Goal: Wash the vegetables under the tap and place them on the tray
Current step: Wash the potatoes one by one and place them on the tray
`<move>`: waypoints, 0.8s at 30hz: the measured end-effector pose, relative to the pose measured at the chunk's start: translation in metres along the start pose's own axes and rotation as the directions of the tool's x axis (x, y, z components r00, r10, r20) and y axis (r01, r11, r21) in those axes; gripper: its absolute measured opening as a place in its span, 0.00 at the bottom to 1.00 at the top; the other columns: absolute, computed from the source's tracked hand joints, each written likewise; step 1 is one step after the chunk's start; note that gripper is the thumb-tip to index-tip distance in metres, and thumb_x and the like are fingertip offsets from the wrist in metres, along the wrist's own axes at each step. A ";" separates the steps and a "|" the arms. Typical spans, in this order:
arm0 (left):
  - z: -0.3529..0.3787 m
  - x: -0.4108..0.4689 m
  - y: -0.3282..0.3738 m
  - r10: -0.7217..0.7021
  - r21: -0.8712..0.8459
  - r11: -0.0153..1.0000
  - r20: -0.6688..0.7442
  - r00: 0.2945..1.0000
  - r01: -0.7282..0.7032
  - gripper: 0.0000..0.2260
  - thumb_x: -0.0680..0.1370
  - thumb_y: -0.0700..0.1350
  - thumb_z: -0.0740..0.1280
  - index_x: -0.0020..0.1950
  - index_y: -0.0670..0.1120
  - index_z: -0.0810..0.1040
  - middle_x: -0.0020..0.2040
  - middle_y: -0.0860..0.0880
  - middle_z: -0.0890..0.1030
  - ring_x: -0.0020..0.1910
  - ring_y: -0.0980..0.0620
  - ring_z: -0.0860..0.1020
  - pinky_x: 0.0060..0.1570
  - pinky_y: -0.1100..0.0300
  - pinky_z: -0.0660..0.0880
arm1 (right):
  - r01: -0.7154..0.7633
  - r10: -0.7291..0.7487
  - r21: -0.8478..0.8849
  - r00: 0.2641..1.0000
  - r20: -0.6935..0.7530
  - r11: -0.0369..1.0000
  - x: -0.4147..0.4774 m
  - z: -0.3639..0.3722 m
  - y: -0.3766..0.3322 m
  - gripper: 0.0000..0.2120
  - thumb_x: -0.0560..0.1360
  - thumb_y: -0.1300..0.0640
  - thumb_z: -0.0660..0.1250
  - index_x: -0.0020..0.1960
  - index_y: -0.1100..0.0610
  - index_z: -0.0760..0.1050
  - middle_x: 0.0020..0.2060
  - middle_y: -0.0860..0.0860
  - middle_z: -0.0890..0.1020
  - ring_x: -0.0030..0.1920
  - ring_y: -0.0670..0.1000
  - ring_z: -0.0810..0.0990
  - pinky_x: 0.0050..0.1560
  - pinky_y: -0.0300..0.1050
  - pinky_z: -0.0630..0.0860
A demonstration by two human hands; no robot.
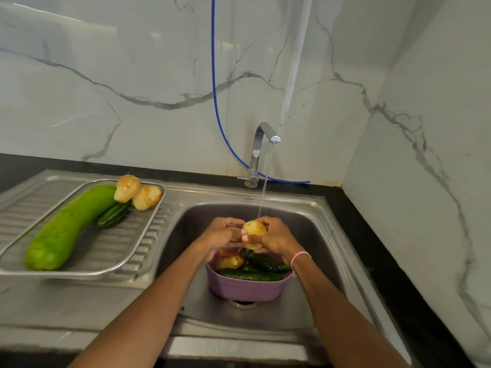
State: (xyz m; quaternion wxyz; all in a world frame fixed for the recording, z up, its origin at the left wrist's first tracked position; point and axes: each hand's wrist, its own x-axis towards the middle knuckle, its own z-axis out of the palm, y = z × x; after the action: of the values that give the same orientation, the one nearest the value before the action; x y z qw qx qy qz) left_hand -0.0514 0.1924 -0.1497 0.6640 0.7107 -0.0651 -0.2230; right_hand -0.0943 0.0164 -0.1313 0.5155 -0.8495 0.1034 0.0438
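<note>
Water runs from the chrome tap point(261, 144) onto a yellow potato point(254, 231) held over the sink. My right hand point(276, 239) grips the potato from the right, and my left hand point(221, 235) cups it from the left. Below my hands stands a purple basket point(245, 288) holding cucumbers point(248, 274), another potato point(230, 262) and something orange. On the steel tray point(106, 270) at the left lie a long green gourd point(63, 227), a dark cucumber point(113, 215) and two potatoes point(138, 193).
The steel sink basin point(313, 227) has a drain under the basket. A ribbed draining board point(148, 248) carries the tray. A blue hose point(214, 75) hangs down the marble wall behind the tap. A black counter point(385, 261) borders the sink on the right.
</note>
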 end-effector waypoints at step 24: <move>-0.023 -0.066 0.074 0.345 0.525 0.810 -0.066 0.936 -0.262 0.21 0.84 0.43 0.66 0.76 0.55 0.73 0.68 0.46 0.80 0.63 0.51 0.77 0.67 0.48 0.74 | 0.375 -0.476 -0.377 0.851 -0.222 0.847 -0.044 -0.022 -0.088 0.39 0.67 0.54 0.85 0.73 0.49 0.72 0.67 0.52 0.79 0.64 0.51 0.76 0.57 0.43 0.76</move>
State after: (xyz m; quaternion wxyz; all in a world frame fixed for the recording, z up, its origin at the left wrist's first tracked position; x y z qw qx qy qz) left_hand -0.0859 0.2305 -0.0617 0.4830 0.8560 -0.1818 -0.0317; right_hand -0.1188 0.0422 -0.0369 0.3451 -0.9191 -0.0195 -0.1891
